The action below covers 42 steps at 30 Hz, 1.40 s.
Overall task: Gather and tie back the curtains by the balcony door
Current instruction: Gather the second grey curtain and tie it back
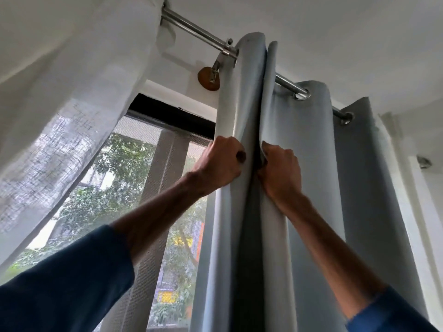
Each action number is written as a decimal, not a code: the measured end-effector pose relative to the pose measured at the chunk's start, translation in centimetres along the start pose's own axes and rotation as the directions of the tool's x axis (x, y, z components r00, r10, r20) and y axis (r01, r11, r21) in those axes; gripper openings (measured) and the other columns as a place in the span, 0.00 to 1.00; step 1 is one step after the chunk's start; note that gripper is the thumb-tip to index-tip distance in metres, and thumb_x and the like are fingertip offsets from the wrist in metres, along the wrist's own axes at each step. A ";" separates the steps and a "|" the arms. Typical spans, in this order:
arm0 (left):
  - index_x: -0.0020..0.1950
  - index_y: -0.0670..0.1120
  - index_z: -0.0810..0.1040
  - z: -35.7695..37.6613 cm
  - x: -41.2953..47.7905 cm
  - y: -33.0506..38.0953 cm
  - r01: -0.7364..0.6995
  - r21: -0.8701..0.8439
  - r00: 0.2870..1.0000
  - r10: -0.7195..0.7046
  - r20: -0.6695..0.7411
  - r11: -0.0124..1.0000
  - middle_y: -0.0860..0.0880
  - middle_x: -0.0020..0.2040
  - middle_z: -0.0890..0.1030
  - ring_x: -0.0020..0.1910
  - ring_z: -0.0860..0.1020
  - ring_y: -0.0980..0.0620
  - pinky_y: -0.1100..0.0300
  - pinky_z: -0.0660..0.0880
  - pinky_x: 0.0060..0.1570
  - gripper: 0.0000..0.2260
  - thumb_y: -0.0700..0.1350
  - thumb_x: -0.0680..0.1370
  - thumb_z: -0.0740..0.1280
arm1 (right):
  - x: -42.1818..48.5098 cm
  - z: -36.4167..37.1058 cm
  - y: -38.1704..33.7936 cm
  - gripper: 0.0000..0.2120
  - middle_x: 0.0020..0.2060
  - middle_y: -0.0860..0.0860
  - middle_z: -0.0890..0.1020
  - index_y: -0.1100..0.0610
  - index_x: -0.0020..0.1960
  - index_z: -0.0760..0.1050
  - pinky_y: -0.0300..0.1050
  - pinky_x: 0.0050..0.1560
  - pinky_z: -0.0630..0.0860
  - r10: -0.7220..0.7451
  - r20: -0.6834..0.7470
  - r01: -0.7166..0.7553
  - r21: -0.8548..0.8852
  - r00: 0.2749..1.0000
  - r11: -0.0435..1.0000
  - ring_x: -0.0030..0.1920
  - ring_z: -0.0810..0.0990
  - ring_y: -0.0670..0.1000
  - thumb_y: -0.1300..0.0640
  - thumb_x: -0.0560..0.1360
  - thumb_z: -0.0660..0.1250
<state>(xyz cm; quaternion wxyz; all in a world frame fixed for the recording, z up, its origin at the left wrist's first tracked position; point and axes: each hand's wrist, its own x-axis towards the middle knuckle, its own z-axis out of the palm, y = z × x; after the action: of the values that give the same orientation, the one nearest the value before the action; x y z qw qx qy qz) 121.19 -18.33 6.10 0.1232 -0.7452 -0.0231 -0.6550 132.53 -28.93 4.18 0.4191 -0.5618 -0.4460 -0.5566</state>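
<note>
Sheer curtain: a thin white loosely woven sheer curtain (60, 130) hangs way off to the left of both hands, nobody's touching it, daylight comes right through it.

Balcony door: black-framed glass balcony door with a grey mesh screen (153, 188) sits behind and just left of the left knuckles, green trees outside.

Rod: a shiny silver metal curtain rod (199, 32) runs high above the fingers, held by a metal bracket on a round brown wooden wall mount (208, 79).

Left hand: left hand (219, 164), dark blue sleeve (64, 283) pushed back on the forearm, fingers curled tight around the leftmost fold, thumb pressed on the front of the cloth.

Curtain: the heavy light grey-blue eyelet curtain (309, 164) hangs from the rod in deep upright pleats, bunched toward the right of the door, and both hands have it between them about mid-height.

Right hand: right hand (279, 168) is just beside the left, only a dark crease of fabric between them, fingers clamped on the next fold over with the tips buried in the pleat.

Wall: a small round metal wall knob (423, 162) sits well right of the right fingers.
</note>
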 end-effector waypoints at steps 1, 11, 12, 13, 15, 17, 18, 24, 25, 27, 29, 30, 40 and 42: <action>0.40 0.44 0.85 0.2 0.1 0.6 0.007 -0.020 1.000 -0.007 0.010 1.000 0.45 0.37 0.84 0.38 0.83 0.45 0.53 0.81 0.39 0.17 0.44 0.63 0.57 | -0.4 0.0 0.3 0.08 0.28 0.51 0.70 0.58 0.38 0.66 0.47 0.29 0.59 0.000 -0.027 0.000 0.001 1.000 1.000 0.30 0.71 0.58 0.68 0.70 0.62; 0.27 0.45 0.66 1.2 1.6 5.1 0.411 -0.385 0.906 -0.415 0.077 0.826 0.48 0.28 0.66 0.30 0.67 0.50 0.58 0.60 0.28 0.25 0.58 0.80 0.62 | -2.7 0.1 1.9 0.17 0.55 0.53 0.83 0.58 0.57 0.81 0.53 0.53 0.79 -0.219 -0.044 0.222 0.082 0.975 0.972 0.54 0.81 0.56 0.54 0.74 0.59; 0.30 0.45 0.69 1.5 1.9 5.0 0.452 -0.384 0.887 -0.451 0.100 0.805 0.48 0.31 0.69 0.33 0.69 0.49 0.59 0.61 0.29 0.24 0.59 0.79 0.64 | -2.9 -0.1 1.9 0.17 0.55 0.53 0.83 0.58 0.56 0.82 0.52 0.53 0.80 -0.237 -0.056 0.242 0.111 0.970 0.964 0.54 0.82 0.54 0.57 0.73 0.59; 0.34 0.44 0.72 1.7 2.2 4.9 0.482 -0.375 0.872 -0.474 0.121 0.792 0.48 0.34 0.71 0.36 0.71 0.49 0.59 0.62 0.30 0.21 0.60 0.77 0.66 | -3.0 -0.1 1.9 0.16 0.54 0.52 0.84 0.58 0.55 0.82 0.52 0.52 0.80 -0.258 -0.074 0.266 0.140 0.963 0.954 0.52 0.82 0.53 0.59 0.74 0.60; 0.36 0.43 0.73 2.3 2.7 4.6 0.483 -0.352 0.873 -0.472 0.124 0.801 0.48 0.37 0.73 0.41 0.73 0.48 0.60 0.63 0.31 0.17 0.55 0.75 0.70 | -3.1 -0.2 1.7 0.12 0.49 0.51 0.84 0.58 0.53 0.82 0.51 0.46 0.81 -0.295 -0.089 0.307 0.199 0.951 0.931 0.47 0.82 0.51 0.61 0.76 0.62; 0.37 0.41 0.72 2.7 3.0 4.5 0.459 -0.294 0.887 -0.449 0.107 0.838 0.46 0.38 0.73 0.45 0.74 0.44 0.60 0.64 0.33 0.12 0.47 0.73 0.70 | -3.2 -0.5 1.4 0.09 0.45 0.49 0.85 0.57 0.50 0.83 0.49 0.43 0.81 -0.329 -0.051 0.331 0.269 0.943 0.905 0.43 0.82 0.48 0.58 0.79 0.63; 0.38 0.41 0.71 2.7 3.0 4.4 0.446 -0.251 0.895 -0.435 0.099 0.859 0.45 0.38 0.72 0.45 0.73 0.44 0.59 0.64 0.33 0.10 0.43 0.73 0.69 | -3.2 -0.9 1.5 0.10 0.44 0.48 0.86 0.56 0.49 0.83 0.47 0.43 0.81 -0.324 -0.013 0.311 0.322 0.946 0.894 0.43 0.83 0.46 0.56 0.80 0.64; 0.37 0.39 0.67 2.7 2.4 3.7 0.292 -0.017 0.954 -0.290 0.071 0.956 0.43 0.35 0.70 0.38 0.69 0.43 0.58 0.62 0.35 0.09 0.36 0.76 0.65 | -1.2 -0.5 9.5 0.11 0.53 0.53 0.85 0.57 0.52 0.85 0.47 0.59 0.78 0.061 -0.185 -0.008 0.276 0.981 0.961 0.55 0.84 0.54 0.55 0.72 0.73; 0.35 0.40 0.66 2.8 2.4 3.4 0.269 -0.004 0.961 -0.269 0.065 0.963 0.45 0.32 0.68 0.36 0.68 0.43 0.60 0.60 0.34 0.12 0.35 0.76 0.65 | -0.4 -0.3 11.4 0.16 0.55 0.57 0.84 0.59 0.54 0.83 0.49 0.64 0.74 0.122 -0.249 -0.075 0.189 0.961 0.979 0.57 0.82 0.58 0.52 0.70 0.74; 0.32 0.42 0.63 3.1 2.3 2.9 0.234 -0.018 0.971 -0.233 0.045 0.972 0.48 0.29 0.65 0.30 0.66 0.45 0.61 0.59 0.30 0.15 0.35 0.76 0.65 | 1.1 -0.5 14.6 0.33 0.61 0.62 0.80 0.64 0.64 0.76 0.52 0.69 0.67 0.324 -0.232 -0.315 0.076 0.917 0.946 0.65 0.76 0.63 0.43 0.67 0.77; 0.34 0.42 0.64 3.4 2.0 2.3 0.194 -0.064 0.981 -0.193 0.024 0.979 0.50 0.28 0.65 0.25 0.64 0.51 0.61 0.61 0.26 0.13 0.34 0.75 0.64 | 2.0 -1.5 15.7 0.49 0.68 0.64 0.73 0.67 0.72 0.66 0.54 0.72 0.65 0.536 -0.072 -0.528 0.103 0.841 0.843 0.71 0.70 0.64 0.36 0.65 0.78; 0.36 0.42 0.66 3.5 1.9 1.9 0.175 -0.081 0.985 -0.174 0.018 0.981 0.51 0.28 0.66 0.25 0.64 0.54 0.62 0.61 0.22 0.11 0.33 0.75 0.64 | 2.3 -1.8 16.0 0.51 0.70 0.63 0.72 0.67 0.73 0.64 0.54 0.71 0.66 0.593 0.020 -0.589 0.147 0.805 0.795 0.72 0.69 0.63 0.36 0.65 0.79; 0.53 0.40 0.63 4.6 1.1 0.8 0.094 -0.109 0.996 -0.093 0.010 0.990 0.49 0.30 0.72 0.26 0.71 0.50 0.48 0.70 0.28 0.15 0.29 0.70 0.60 | 3.1 -0.9 12.3 0.12 0.31 0.57 0.74 0.60 0.29 0.66 0.44 0.41 0.67 0.442 -0.054 -0.440 0.053 0.895 0.897 0.40 0.80 0.64 0.60 0.66 0.68; 0.61 0.39 0.62 4.5 0.9 0.9 0.079 -0.080 0.997 -0.079 0.004 0.994 0.49 0.30 0.72 0.29 0.74 0.45 0.52 0.66 0.28 0.21 0.28 0.69 0.59 | 3.2 -1.0 10.1 0.12 0.33 0.56 0.73 0.59 0.30 0.64 0.44 0.41 0.66 0.409 -0.066 -0.406 0.050 0.910 0.912 0.40 0.79 0.65 0.62 0.66 0.67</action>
<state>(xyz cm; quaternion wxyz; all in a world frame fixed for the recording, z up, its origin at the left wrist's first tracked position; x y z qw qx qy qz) 125.82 -18.35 6.37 0.0672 -0.7484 -0.0263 -0.6593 141.99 -32.33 7.70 0.5523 -0.6137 -0.3126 -0.4697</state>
